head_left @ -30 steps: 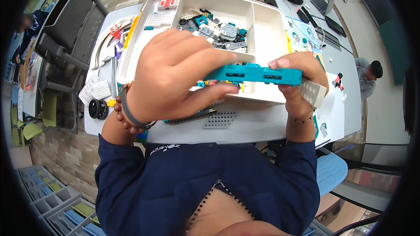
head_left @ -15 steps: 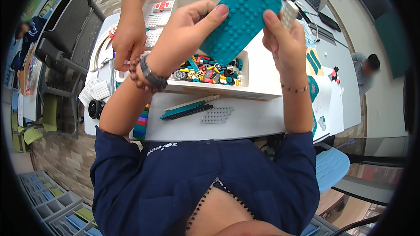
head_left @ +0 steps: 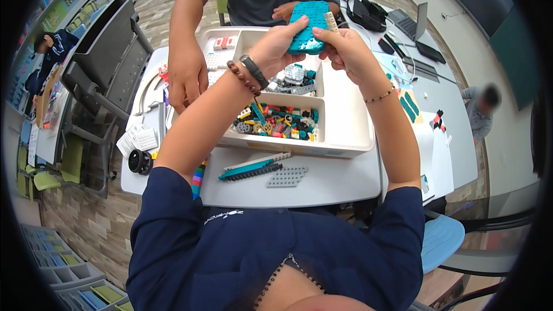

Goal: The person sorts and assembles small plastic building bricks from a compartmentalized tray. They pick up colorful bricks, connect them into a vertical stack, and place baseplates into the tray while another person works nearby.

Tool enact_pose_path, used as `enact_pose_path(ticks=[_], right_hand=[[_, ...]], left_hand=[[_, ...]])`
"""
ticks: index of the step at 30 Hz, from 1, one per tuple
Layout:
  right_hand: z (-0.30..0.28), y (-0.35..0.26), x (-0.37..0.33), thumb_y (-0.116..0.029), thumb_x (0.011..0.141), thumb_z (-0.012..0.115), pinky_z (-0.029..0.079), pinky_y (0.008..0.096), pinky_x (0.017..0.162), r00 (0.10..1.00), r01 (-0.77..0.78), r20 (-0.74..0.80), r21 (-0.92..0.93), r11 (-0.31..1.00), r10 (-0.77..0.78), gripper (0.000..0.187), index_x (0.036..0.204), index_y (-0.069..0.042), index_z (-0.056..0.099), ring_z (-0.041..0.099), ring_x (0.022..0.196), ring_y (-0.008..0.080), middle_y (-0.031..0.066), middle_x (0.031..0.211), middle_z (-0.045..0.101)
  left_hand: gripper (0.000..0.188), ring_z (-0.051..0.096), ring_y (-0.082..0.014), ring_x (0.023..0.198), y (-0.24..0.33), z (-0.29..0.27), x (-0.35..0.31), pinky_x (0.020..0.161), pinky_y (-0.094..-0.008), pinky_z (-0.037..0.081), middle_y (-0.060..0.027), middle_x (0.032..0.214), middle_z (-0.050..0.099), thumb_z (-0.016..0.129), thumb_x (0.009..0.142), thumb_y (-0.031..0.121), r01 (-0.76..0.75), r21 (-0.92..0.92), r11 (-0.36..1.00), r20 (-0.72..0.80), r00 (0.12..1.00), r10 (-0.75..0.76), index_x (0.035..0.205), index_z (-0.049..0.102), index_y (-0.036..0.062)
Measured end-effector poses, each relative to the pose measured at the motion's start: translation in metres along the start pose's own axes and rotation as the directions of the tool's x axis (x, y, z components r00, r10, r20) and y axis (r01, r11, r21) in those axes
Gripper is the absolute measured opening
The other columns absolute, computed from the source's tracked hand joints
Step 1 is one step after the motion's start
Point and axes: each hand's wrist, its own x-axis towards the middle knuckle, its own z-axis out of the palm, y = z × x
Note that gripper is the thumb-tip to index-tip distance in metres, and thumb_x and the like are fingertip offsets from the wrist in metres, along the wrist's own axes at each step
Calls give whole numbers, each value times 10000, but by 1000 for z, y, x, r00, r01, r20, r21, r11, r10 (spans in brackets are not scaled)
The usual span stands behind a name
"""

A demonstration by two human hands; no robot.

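Above the far part of a white sorting tray (head_left: 348, 132), I hold up a teal studded building plate (head_left: 308, 18) with rounded corners. It looks thick, perhaps stacked. My left hand (head_left: 279, 45) grips its left side, thumb on top. My right hand (head_left: 350, 55) pinches its right edge, where a pale studded strip (head_left: 331, 22) stands beside the fingers. Under my arms, the tray's near compartment holds mixed gears and small bricks (head_left: 282, 122); grey and teal pieces (head_left: 295, 76) lie in the one behind.
A co-worker's hand (head_left: 188, 83) reaches down at the tray's left side. Nearer me lie teal and black beams (head_left: 250, 170) and a grey plate (head_left: 288, 177). Black wheels (head_left: 139, 161) stand at the left, paper sheets (head_left: 440, 161) at the right. A laptop (head_left: 412, 23) is farther back.
Both my hands have moved away from me and slightly left with the teal plate, which now tilts flatter. My view has shifted, showing more of the tray and the co-worker.
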Motion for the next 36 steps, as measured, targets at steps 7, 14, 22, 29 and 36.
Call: enact_pose_path(ticks=[7,14,22,29,36], right_hand=[[-7,9,20,-296,769,702,233,184,347,992,-8,-122,129,992,24,328,701,-7,562,356,387,31,22,548,483],[-13,10,21,-313,792,693,243,169,337,994,-94,-42,87,992,98,343,664,-26,556,365,366,20,0,516,489],[-11,16,20,-296,805,680,255,175,339,998,-37,-52,100,994,43,331,658,-20,570,371,344,19,0,499,510],[-13,17,16,-361,773,701,239,183,359,998,-56,-38,16,998,57,384,722,-5,567,350,402,31,41,580,518],[-34,16,9,-357,792,675,250,172,345,989,67,-134,57,996,-59,367,905,-20,581,324,386,8,66,807,609]], left_hand=[[249,548,-71,690,-4,-1,26,564,-218,445,24,808,579,554,903,372,43,-92,995,-55,997,-48,944,561,126],[276,543,-81,746,-3,4,23,584,-235,433,8,871,582,542,908,374,23,-52,998,-125,992,-29,1022,535,122],[354,554,-82,765,-2,6,20,597,-245,439,7,892,595,368,967,429,43,-70,997,-125,991,-52,1058,534,130],[417,560,-87,805,-5,3,19,662,-271,443,7,931,606,286,976,452,40,22,999,-115,993,-37,1079,532,133],[467,651,-140,847,2,14,0,734,-291,540,-57,967,652,302,980,418,-67,162,985,-54,996,76,1109,555,47]])
